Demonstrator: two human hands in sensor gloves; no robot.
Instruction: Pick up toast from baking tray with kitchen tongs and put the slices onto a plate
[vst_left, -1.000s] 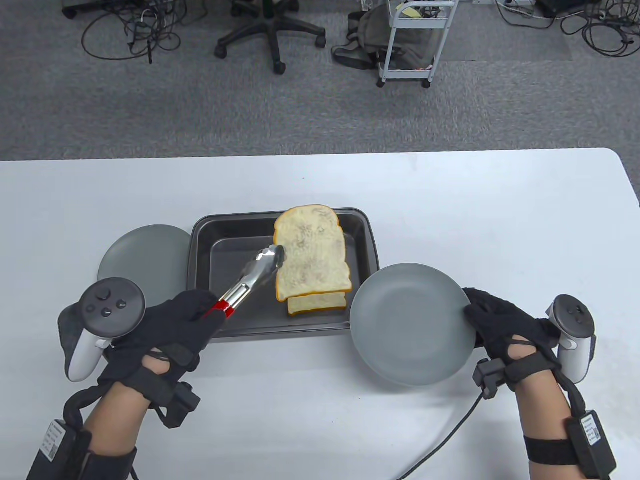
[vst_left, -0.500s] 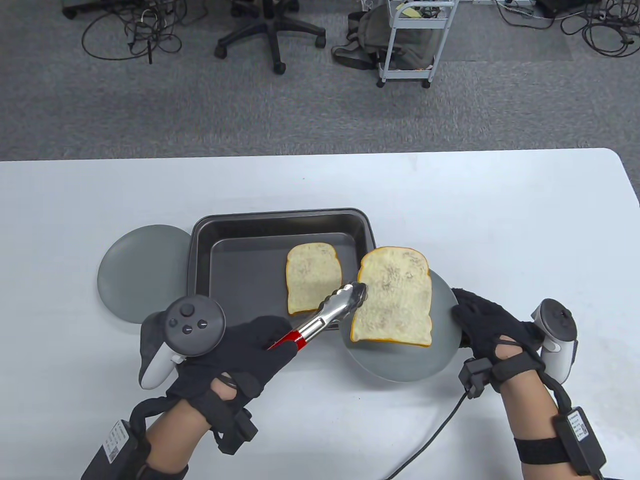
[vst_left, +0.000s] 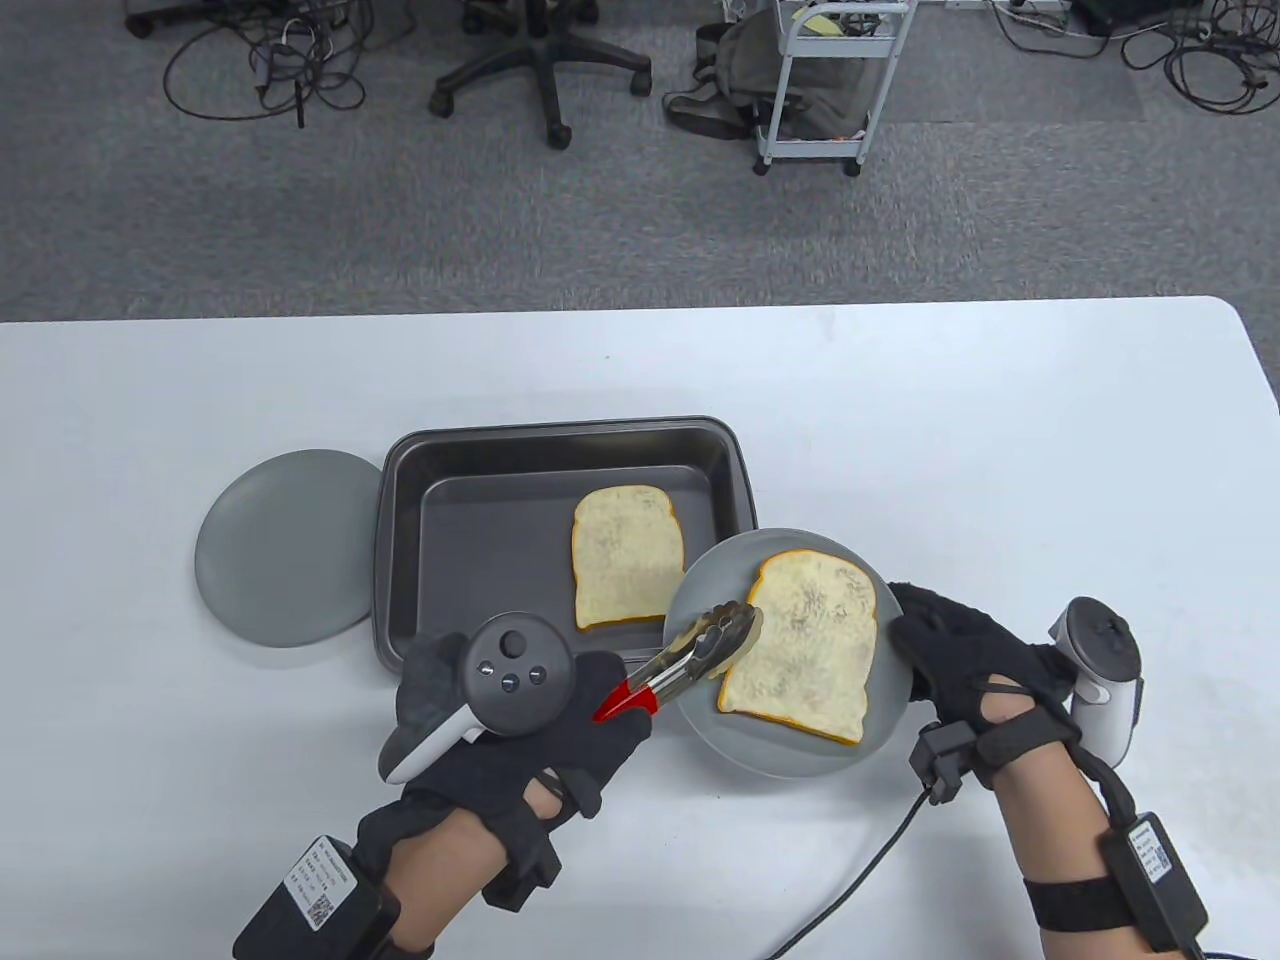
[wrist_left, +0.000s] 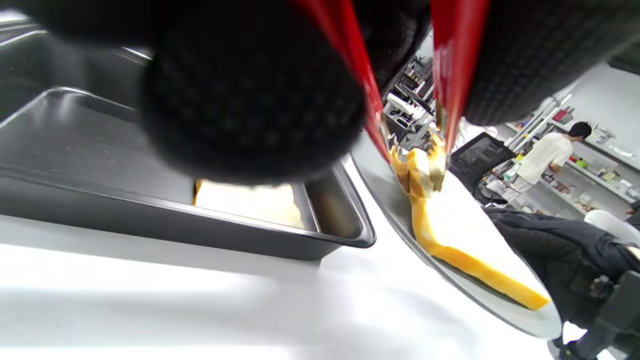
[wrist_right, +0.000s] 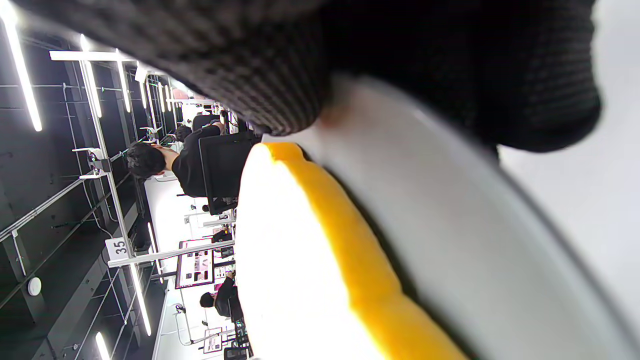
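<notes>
My left hand (vst_left: 600, 725) grips the red handles of the metal tongs (vst_left: 690, 665). Their tips sit at the left edge of a toast slice (vst_left: 815, 660), and in the left wrist view they straddle its crust (wrist_left: 422, 175). That slice lies on a grey plate (vst_left: 700, 600), which my right hand (vst_left: 915, 645) holds by its right rim. The plate overlaps the front right corner of the dark baking tray (vst_left: 470, 445). A second slice (vst_left: 625, 555) lies flat in the tray. In the right wrist view my fingers (wrist_right: 450, 50) curl over the plate's rim (wrist_right: 475, 225) beside the toast (wrist_right: 300, 280).
Another grey plate (vst_left: 280, 545) lies on the white table (vst_left: 1000, 420) against the tray's left side. A black cable (vst_left: 870, 880) trails from my right wrist over the near table. Beyond the far edge are a chair base and a cart on the floor.
My left hand carried the slice in the tongs from above the tray to the right and lowered it onto the plate. My right hand brought the plate left, over the tray's corner.
</notes>
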